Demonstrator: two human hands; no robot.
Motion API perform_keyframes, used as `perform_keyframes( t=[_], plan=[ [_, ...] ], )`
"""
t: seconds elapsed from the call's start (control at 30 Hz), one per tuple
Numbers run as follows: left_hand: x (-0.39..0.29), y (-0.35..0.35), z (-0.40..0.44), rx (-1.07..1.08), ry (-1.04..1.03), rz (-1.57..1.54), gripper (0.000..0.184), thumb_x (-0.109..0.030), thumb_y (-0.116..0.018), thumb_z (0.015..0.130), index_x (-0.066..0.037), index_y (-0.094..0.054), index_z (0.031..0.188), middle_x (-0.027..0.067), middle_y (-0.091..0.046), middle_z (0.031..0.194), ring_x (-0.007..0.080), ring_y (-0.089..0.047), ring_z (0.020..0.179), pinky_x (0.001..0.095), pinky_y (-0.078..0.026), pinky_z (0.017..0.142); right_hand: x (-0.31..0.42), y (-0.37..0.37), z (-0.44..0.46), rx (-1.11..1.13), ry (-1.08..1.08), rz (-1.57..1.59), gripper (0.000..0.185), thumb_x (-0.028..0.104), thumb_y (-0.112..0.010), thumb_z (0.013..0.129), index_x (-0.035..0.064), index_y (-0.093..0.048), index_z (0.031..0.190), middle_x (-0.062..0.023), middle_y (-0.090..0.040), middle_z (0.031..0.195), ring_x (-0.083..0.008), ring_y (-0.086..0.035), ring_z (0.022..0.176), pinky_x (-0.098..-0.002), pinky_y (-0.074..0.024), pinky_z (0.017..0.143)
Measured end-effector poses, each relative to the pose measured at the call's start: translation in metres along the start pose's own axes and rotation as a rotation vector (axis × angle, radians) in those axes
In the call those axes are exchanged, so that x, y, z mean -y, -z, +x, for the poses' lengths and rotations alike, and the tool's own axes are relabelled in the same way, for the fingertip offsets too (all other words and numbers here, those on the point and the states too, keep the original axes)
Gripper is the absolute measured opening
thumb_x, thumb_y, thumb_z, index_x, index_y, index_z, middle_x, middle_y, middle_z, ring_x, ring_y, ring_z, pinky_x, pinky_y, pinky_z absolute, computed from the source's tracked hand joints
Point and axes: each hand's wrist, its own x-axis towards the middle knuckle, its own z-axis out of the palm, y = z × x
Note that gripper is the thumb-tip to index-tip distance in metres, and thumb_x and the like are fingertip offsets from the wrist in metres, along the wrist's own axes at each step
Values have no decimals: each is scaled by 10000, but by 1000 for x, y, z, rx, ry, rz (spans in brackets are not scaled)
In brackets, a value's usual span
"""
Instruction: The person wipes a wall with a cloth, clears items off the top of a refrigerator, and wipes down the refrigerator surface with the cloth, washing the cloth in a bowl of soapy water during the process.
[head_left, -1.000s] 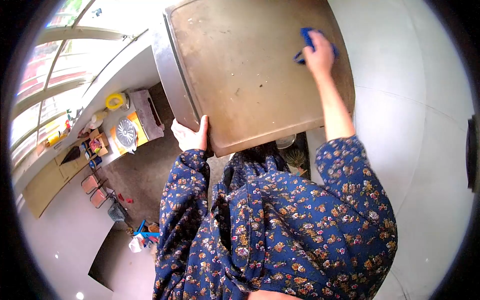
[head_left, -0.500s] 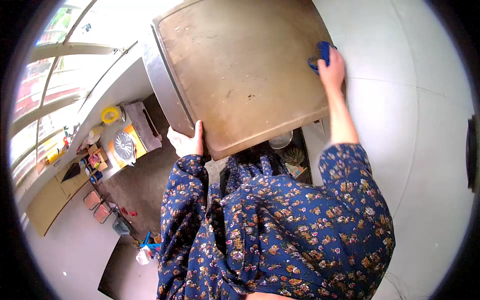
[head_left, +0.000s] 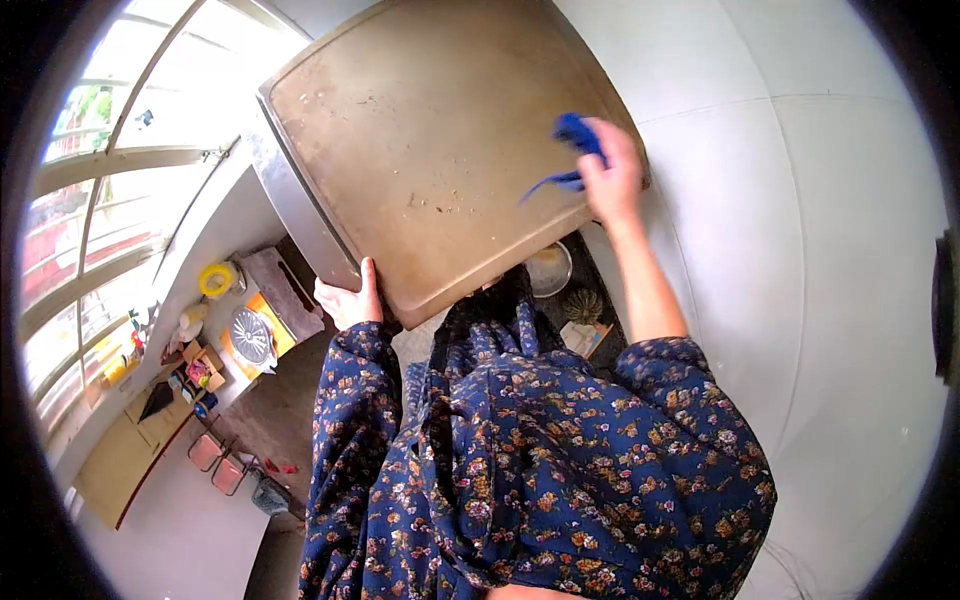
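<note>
A large brown, dusty top surface of a box-like appliance fills the upper middle, with a silver edge along its left side. Crumbs and dark specks lie scattered on it. My left hand grips the near left corner of this appliance, thumb on top and fingers at the side. Over the right part of the surface, my right hand holds a crumpled blue cloth, one strip of it trailing to the left. The hand is slightly blurred.
Barred windows are at the upper left. Below them a counter bears a yellow ring, a patterned round plate and small boxes. A round metal lid or bowl shows beyond the appliance's near edge. A pale wall stands at right.
The blue cloth in my right hand has moved from the far right side toward the near edge and leftward. Crumbs appear more gathered near the middle. My left hand still grips the corner.
</note>
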Motion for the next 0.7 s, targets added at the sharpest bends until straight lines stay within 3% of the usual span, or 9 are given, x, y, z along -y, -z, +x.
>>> perform_keyframes(
  t=[0.07, 0.2, 0.33, 0.47, 0.53, 0.57, 0.6, 0.63, 0.7],
  plan=[
    [-2, 0, 1, -8, -8, 4, 972, -575, -703, 707, 93, -312, 1295, 276, -407, 1245, 401, -423, 1178, 462, -361, 994, -65, 29, -2, -131, -91, -202, 431, 46, -567, 708, 56, -605, 1137, -161, -585, 1162, -319, -543, 1099, -404, -423, 967],
    [-7, 4, -1, 10, 0, -13, 973, -574, -704, 707, 101, -313, 1288, 285, -411, 1233, 406, -423, 1174, 466, -356, 997, -86, 2, -28, -264, -41, -411, 400, 64, -564, 714, 31, -611, 1110, -182, -590, 1142, -350, -554, 1061, -426, -422, 959],
    [2, -1, 2, 14, 0, 8, 983, -581, -704, 707, 101, -306, 1290, 292, -408, 1236, 409, -414, 1177, 472, -347, 1004, 5, -57, -76, -109, 22, -144, 326, 17, -583, 677, -5, -616, 1001, -192, -617, 1038, -357, -573, 1013, -420, -440, 927],
    [-6, 3, 0, 28, 8, -3, 986, -590, -698, 708, 103, -309, 1292, 286, -406, 1251, 412, -406, 1188, 466, -342, 1011, 79, -91, -103, 154, 9, 318, 387, 8, -561, 693, 37, -609, 1076, -164, -586, 1120, -335, -552, 1066, -413, -434, 950],
    [0, 2, 2, 20, 5, 5, 995, -594, -703, 699, 103, -311, 1291, 283, -407, 1250, 413, -404, 1191, 465, -337, 1013, 83, -77, -80, 135, -53, 315, 412, -23, -536, 700, 44, -599, 1102, -154, -572, 1145, -307, -535, 1109, -391, -410, 991],
    [-2, 1, 2, 18, 4, -15, 996, -591, -707, 696, 104, -312, 1289, 285, -409, 1245, 411, -405, 1188, 465, -337, 1013, 73, -63, -58, 45, 7, 289, 423, -41, -538, 692, 43, -596, 1102, -148, -576, 1132, -296, -540, 1097, -384, -419, 983],
    [-1, 2, 1, 19, 7, -30, 996, -589, -711, 693, 105, -313, 1287, 288, -410, 1241, 410, -406, 1186, 465, -336, 1012, 52, -54, -40, -28, -103, 330, 433, -57, -542, 685, 38, -591, 1105, -140, -583, 1113, -288, -554, 1067, -388, -433, 964],
    [5, -2, 3, 2, -42, 5, 990, -588, -706, 696, 105, -312, 1284, 289, -410, 1235, 405, -405, 1184, 464, -334, 1014, 32, -35, -18, -103, -56, 182, 435, -60, -535, 697, 37, -586, 1119, -142, -587, 1106, -286, -561, 1046, -393, -439, 946],
    [1, -1, 2, -7, -30, 2, 986, -588, -703, 697, 95, -311, 1289, 284, -403, 1240, 400, -400, 1188, 463, -329, 1021, -38, -15, 19, -173, -57, -78, 404, 46, -548, 745, 20, -570, 1148, -178, -581, 1126, -324, -549, 1061, -405, -424, 951]
  ],
)
